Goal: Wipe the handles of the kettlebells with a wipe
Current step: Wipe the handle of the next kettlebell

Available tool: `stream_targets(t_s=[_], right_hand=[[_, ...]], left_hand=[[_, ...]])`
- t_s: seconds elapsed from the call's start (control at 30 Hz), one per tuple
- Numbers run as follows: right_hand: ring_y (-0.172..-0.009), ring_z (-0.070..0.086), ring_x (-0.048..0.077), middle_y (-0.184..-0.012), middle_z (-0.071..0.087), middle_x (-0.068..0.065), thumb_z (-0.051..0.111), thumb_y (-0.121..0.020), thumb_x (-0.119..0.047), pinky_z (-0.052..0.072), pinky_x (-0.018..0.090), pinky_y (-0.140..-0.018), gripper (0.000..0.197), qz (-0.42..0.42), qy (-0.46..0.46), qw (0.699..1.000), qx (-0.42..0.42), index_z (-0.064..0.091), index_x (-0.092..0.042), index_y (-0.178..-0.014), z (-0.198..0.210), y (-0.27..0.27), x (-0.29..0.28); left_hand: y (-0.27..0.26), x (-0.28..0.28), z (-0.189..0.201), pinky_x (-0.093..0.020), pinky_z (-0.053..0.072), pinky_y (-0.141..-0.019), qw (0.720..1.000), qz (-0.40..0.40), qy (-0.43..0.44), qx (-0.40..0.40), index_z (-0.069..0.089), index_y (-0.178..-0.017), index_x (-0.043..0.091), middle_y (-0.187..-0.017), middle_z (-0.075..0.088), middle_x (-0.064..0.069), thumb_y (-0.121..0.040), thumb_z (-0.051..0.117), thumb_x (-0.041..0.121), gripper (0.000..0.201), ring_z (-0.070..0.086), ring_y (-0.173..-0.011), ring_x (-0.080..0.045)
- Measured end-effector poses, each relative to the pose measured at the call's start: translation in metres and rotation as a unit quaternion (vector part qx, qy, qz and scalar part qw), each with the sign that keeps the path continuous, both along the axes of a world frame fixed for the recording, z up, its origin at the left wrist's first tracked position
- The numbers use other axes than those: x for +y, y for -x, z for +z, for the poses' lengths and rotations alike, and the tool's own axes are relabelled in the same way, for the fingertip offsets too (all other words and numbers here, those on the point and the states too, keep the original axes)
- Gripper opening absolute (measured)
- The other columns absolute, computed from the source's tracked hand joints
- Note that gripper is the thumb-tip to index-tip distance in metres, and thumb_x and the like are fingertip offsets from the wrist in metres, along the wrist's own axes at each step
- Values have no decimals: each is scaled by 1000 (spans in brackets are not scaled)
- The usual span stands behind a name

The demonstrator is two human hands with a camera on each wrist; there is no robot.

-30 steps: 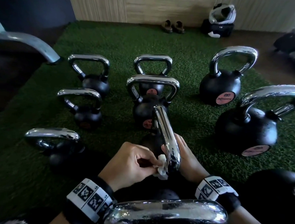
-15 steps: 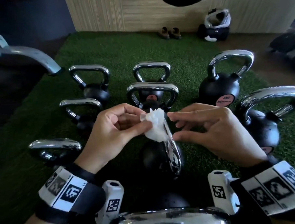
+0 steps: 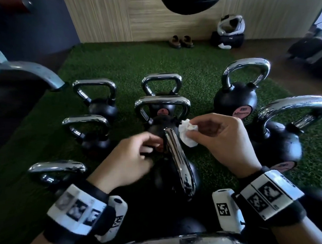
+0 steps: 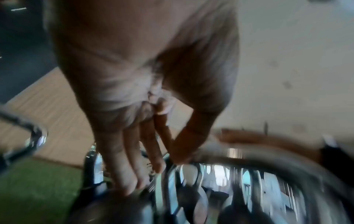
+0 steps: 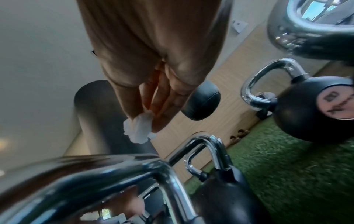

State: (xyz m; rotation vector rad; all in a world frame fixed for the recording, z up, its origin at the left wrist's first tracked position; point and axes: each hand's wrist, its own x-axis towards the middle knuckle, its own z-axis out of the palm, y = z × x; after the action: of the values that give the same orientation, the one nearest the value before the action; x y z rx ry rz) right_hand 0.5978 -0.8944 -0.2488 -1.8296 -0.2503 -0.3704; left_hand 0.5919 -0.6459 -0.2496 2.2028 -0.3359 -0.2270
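A black kettlebell with a chrome handle (image 3: 178,161) stands on the green turf just in front of me, its handle seen end-on. My right hand (image 3: 192,127) pinches a crumpled white wipe (image 3: 187,137) just right of the handle's far end, clear of the metal. The right wrist view shows the wipe (image 5: 138,130) between thumb and fingers above the handle (image 5: 114,166). My left hand (image 3: 154,146) is blurred and holds nothing. In the left wrist view its fingers (image 4: 132,181) point down fairly straight, tips against the kettlebell beside the handle (image 4: 249,163).
Several more kettlebells stand around: one close behind (image 3: 162,103), two large ones at the right (image 3: 235,98) (image 3: 275,140), three smaller at the left (image 3: 94,135). Another chrome handle (image 3: 180,242) sits at the bottom edge. A grey metal frame (image 3: 25,72) stands far left.
The wipe has passed from my left hand to my right. The left hand has dropped to the far end of the handle; the right has pulled slightly right with the wipe.
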Motion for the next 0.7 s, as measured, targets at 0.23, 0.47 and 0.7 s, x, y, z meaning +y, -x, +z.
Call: stream_targets(t_s=[0.23,0.47,0.7], right_hand=[[-75,70,-4,-82,77,-15,89,-75,-23,52,12,-73,25,-74,128,985,83,83,-30,-99,-47,-16,-15],[-70,67,-3,-79,74,-13,89,-76,-19,47,4,-65,27,-72,127,979,141,82,-27,-101,-70,-35,-8],[-70,67,-7,-80,75,-13,88,-78,-23,49,8,-67,26,-46,98,981,161,82,-25,-103,-80,-45,5]], left_hand=[[9,-23,-102,-36,19,-129,970,-128,-201,-39,-20,-161,12,-173,-7,-4,-53,75,88,163,-2,-160,-14],[3,-48,-117,-35,26,-125,965,-75,-214,-132,10,-161,3,-167,16,-9,-50,60,99,155,20,-155,-26],[-7,-37,-102,-26,42,-113,977,-91,-146,-126,13,-163,16,-151,41,12,-48,77,83,148,47,-132,-5]])
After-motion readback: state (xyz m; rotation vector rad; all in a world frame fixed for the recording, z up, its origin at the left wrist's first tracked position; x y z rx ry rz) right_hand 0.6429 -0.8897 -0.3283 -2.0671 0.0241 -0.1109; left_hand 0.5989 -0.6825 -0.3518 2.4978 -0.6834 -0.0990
